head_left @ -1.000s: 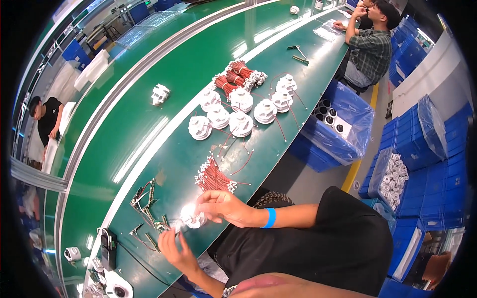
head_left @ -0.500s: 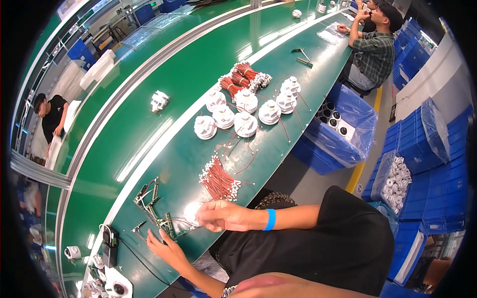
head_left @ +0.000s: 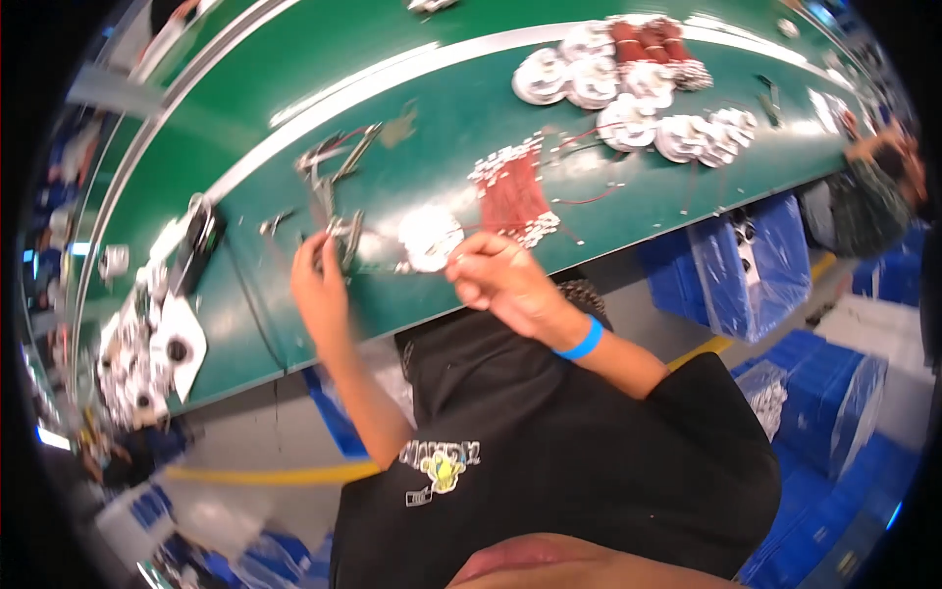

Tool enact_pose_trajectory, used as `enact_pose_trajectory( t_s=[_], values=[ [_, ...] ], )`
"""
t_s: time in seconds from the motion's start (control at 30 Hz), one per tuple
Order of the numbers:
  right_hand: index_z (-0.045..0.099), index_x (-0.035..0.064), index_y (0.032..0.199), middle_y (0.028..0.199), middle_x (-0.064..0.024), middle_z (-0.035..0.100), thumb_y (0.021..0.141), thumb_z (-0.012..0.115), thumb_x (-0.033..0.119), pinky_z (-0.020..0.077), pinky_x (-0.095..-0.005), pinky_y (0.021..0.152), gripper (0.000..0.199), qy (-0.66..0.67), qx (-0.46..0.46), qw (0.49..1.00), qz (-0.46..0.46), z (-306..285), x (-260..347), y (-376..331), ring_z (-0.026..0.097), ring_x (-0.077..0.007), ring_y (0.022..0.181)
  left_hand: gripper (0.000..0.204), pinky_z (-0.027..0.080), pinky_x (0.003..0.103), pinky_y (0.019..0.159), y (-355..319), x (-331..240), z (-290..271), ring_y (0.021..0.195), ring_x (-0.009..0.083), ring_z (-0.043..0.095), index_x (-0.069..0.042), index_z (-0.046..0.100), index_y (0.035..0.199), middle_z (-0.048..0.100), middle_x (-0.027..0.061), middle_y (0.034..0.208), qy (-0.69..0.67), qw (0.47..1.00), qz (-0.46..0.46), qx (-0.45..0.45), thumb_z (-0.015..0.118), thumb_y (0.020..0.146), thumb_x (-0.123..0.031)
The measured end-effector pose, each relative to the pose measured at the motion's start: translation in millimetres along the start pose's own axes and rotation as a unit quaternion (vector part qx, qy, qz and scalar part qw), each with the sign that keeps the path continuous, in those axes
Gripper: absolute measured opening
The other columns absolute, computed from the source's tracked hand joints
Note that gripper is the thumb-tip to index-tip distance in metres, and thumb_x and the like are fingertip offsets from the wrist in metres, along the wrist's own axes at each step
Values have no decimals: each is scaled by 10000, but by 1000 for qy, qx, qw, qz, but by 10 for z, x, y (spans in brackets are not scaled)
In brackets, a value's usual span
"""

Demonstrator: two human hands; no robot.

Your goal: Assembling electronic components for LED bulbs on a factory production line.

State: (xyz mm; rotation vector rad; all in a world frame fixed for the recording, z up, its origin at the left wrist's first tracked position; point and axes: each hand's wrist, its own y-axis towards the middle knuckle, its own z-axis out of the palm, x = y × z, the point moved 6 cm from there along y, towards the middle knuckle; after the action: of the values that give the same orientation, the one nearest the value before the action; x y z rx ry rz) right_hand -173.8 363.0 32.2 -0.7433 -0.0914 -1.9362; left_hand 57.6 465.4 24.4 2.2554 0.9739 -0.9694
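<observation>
My right hand (head_left: 502, 282) is closed in a pinch just right of a white round part (head_left: 430, 238) lying near the table's front edge. Whatever the fingertips hold, if anything, is too small to make out. Somewhat blurred, my left hand (head_left: 319, 285) reaches up to narrow green circuit boards (head_left: 354, 236) with its thumb and fingers apart. More circuit boards (head_left: 355, 152) and thin wires lie beyond it. Behind the right hand is a spread bundle of red wires (head_left: 514, 194) with white connectors at both ends.
Several white round assemblies (head_left: 628, 123) and tied red wire bundles (head_left: 648, 41) stand at the far right. Left are a black device (head_left: 201, 240) with a cable and a pile of white parts (head_left: 132, 353). A blue bin (head_left: 702, 265) stands beside the table; a co-worker (head_left: 859, 211) sits beyond.
The view has turned, shifting the table's contents across the picture. My left hand has moved up against the circuit boards. My right hand's fingers, earlier over the white round part, are now beside it.
</observation>
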Motion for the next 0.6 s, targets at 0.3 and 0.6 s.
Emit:
enact_pose_trajectory(
  t_s=[0.3,0.6],
  values=[
    [627,0,970,910,-102,653,909,645,68,466,-254,615,94,-14,25,1000,-2,-22,-28,27,583,-119,705,316,457,366,891,103,-329,94,1010,314,605,5,632,1147,622,186,1100,28,998,-31,37,563,950,-233],
    [661,-28,1077,961,-75,670,917,647,88,482,-232,661,198,-19,99,995,6,-46,-60,72,583,-89,764,306,463,331,738,162,7,172,801,212,582,-6,655,1157,628,130,936,19,999,45,15,571,963,-228]
  ],
)
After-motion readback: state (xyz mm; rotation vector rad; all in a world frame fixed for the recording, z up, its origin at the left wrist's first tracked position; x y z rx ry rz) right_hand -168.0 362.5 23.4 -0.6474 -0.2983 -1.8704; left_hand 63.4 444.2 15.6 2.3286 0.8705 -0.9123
